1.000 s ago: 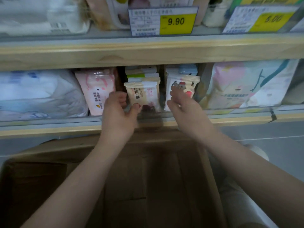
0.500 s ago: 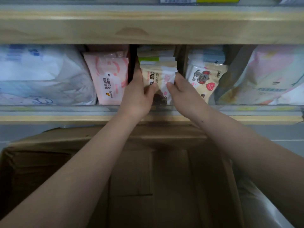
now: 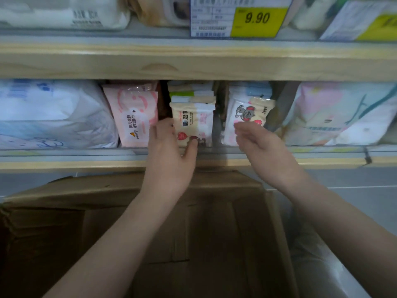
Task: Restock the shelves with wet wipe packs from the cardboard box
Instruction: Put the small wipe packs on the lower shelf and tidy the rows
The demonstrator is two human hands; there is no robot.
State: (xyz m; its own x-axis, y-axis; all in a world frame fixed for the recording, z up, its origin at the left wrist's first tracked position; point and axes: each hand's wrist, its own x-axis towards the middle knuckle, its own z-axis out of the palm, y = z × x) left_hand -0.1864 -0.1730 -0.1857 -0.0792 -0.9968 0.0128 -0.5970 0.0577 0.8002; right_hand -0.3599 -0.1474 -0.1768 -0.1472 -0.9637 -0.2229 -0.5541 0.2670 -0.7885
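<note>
Your front wipe pack: cream and white, red heart;
Your pink pack: pale pink, white label;
Your right-hand pack: white and cream, grey cartoon animal, red spots;
Your price tag: yellow, dark digits;
Your box: plain brown;
Your shelf: light wood grain

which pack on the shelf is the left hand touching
The cream pack with the red heart, in the middle slot; the pink pack and elephant pack flank it.
</note>
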